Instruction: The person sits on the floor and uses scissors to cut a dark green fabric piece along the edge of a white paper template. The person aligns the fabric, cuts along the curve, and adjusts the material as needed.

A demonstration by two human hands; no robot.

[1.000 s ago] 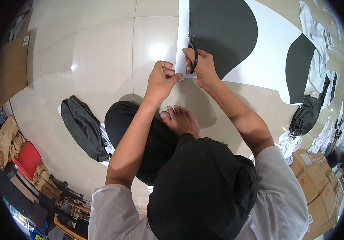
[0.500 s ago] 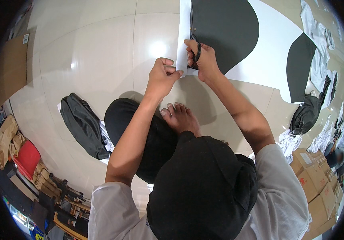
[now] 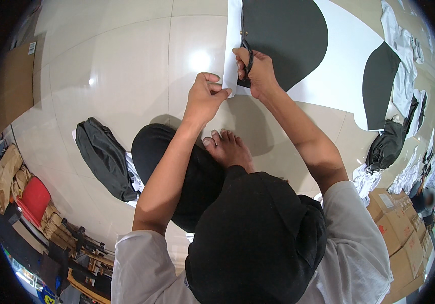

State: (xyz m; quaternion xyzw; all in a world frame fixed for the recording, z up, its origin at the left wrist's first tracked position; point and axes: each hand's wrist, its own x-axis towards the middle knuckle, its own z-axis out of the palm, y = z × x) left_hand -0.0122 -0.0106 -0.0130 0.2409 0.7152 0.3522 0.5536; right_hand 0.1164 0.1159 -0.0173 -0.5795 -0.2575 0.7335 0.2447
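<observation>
Scissors gripped at twelve o'clock.
From afar I see the right hand closed around them at the dark panel's edge; the left hand pinches a white strip at their seven o'clock.

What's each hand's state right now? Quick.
Left hand: closed, pinching the near left corner of the white sheet.
Right hand: closed, holding the black-handled scissors.

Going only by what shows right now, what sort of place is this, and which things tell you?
Probably a garment workroom: black scissors at a white sheet on the tiled floor, crumpled white cloth and stacked cardboard boxes.
</observation>
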